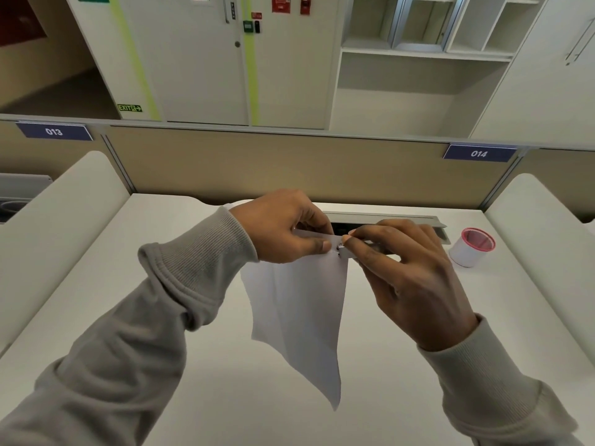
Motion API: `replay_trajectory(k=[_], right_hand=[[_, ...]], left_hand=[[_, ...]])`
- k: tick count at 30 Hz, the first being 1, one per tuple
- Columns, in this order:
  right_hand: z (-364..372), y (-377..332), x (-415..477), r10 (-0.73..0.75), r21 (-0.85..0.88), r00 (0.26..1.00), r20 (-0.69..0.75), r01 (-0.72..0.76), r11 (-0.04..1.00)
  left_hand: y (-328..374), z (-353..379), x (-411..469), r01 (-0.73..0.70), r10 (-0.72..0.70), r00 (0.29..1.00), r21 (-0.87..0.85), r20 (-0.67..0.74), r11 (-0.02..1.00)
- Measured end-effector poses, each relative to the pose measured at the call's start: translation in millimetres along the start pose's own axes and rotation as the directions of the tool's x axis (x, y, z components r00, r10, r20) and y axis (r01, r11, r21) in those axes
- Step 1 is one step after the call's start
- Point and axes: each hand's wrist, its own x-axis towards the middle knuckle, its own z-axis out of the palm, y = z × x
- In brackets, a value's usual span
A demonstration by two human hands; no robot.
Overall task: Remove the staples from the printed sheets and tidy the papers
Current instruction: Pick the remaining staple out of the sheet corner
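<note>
— So, where are the thin white printed sheets (299, 317) right now?

— You hold them up above the pale counter (161, 284), well clear of it. Your left hand (283, 230) pinches the top corner between thumb and fingers. Your right hand (409, 278) grips a small silver metal tool (346, 251) set against that same corner.

— How will they handle?

— Light and floppy: they hang down in a soft point and would likely tear at the staple. Pinch just beside it, so the corner lies flat under the tool.

— Anything hard to make out?

— The staple is too small to see, your fingers hide most of the tool, and you cannot count the sheets. No print shows on this side.
</note>
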Motion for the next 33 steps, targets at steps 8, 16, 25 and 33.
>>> replay_trajectory(k=[8, 16, 25, 33], right_hand=[[-6, 3, 4, -0.073, 0.138, 0.996, 0.051, 0.066, 0.988], [-12, 11, 8, 0.030, 0.478, 0.996, 0.083, -0.066, 0.876], [-21, 4, 13, 0.067, 0.415, 0.997, 0.025, -0.072, 0.907], [-23, 4, 18, -0.059, 0.189, 0.989, 0.137, 0.032, 0.981]], left_hand=[[5, 1, 0, -0.025, 0.024, 0.999, 0.009, 0.032, 1.000], [6, 1, -3, -0.073, 0.076, 0.996, -0.079, 0.040, 0.994], [1, -6, -3, -0.060, 0.065, 0.997, -0.124, 0.032, 0.990], [3, -4, 0, -0.063, 0.065, 0.997, -0.076, 0.029, 0.995]])
